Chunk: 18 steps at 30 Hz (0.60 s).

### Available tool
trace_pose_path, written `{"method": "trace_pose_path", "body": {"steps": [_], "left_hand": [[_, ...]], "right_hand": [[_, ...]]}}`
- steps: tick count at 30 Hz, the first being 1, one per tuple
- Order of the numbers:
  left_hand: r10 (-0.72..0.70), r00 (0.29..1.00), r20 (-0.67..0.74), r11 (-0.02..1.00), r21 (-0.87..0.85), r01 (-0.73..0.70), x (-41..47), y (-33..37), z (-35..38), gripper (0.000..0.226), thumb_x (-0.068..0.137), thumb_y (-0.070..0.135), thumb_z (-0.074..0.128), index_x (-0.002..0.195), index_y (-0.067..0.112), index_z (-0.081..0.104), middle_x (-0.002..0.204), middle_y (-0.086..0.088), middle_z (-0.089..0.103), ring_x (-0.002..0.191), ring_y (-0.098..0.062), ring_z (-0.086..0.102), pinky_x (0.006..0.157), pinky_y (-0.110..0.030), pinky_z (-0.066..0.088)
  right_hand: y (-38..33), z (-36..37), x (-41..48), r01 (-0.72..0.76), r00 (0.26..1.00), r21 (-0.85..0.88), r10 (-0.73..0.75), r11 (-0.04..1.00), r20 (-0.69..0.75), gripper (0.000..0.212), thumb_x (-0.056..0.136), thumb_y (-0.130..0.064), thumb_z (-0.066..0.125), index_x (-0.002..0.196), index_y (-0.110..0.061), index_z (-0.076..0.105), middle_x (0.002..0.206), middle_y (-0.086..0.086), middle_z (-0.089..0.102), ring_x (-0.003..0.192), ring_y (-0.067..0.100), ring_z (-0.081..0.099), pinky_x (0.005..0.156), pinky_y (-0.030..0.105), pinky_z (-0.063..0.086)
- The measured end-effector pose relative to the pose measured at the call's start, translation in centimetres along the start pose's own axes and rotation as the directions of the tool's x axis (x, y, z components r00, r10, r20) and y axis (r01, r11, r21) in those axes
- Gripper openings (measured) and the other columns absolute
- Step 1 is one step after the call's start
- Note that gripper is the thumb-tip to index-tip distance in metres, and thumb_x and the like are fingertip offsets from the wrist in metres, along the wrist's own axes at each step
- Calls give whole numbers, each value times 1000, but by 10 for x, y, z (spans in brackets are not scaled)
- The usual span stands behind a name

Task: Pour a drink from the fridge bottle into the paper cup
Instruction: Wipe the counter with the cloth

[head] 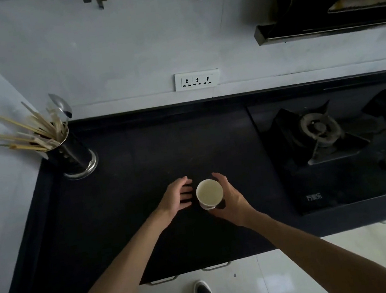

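Dark tabletop (124, 230) mid-front, your right hand (229, 198) cups the paper cup (209, 192), left hand (177, 195) spread wide beside it: squeeze and it buckles.

One marking noted: a small pale brand mark (314, 196) printed on the front left corner of the black gas hob (336, 151), on the glass surface nearer the person than the left burner (319, 128). It appears to consist of a few characters, too small and dim to read with certainty. No legible text, number or label found elsewhere around the hob.
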<state>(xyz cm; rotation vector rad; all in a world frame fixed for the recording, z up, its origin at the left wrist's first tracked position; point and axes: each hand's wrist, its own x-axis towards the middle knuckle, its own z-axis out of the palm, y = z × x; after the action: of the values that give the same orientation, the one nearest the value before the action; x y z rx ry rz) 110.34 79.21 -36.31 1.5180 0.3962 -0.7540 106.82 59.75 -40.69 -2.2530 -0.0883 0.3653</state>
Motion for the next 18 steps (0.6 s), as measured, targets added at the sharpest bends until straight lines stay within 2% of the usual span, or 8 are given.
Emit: {"method": "trace_pose_path", "body": {"steps": [2,4,7,12,18], "left_hand": [[139,990,24,949,282,-140,-3,14,0,44,104,39,37,139,14,47,145,-13,48,130,-27,49,111,-48,40],[238,968,74,820,519,-241,-7,30,5,49,103,42,40,144,15,42,148,-10,46,132,-22,47,112,-45,38],[311,938,152,629,707,-323,-12,57,26,59,100,46,45,151,17,33,154,-8,39,139,-23,41,112,-41,36],[352,883,310,280,865,-416,-18,98,87,69,99,49,45,156,19,21,160,-7,29,146,-25,30,113,-43,32],[364,820,442,-63,890,-451,-28,129,184,73,98,51,45,155,14,20,155,-13,36,139,-30,38,108,-48,41]], "right_hand": [[6,-18,-5,3,998,-71,1,998,57,106,76,-30,82,154,-29,9,149,1,38,133,13,42,109,38,42],[13,-41,-12,-7,998,-136,16,991,66,104,80,-30,79,155,-32,7,148,2,40,128,9,45,105,32,45],[23,-81,-23,-18,999,-207,23,978,23,98,82,-36,77,153,-35,9,145,1,43,127,9,45,104,32,46],[39,-151,-47,-90,993,-299,62,950,-102,95,83,-49,72,154,-28,14,145,3,44,132,18,44,108,35,41],[62,-235,-89,-188,975,-462,105,867,-198,97,86,-60,62,157,-19,10,151,8,36,139,29,34,111,41,37]]}}
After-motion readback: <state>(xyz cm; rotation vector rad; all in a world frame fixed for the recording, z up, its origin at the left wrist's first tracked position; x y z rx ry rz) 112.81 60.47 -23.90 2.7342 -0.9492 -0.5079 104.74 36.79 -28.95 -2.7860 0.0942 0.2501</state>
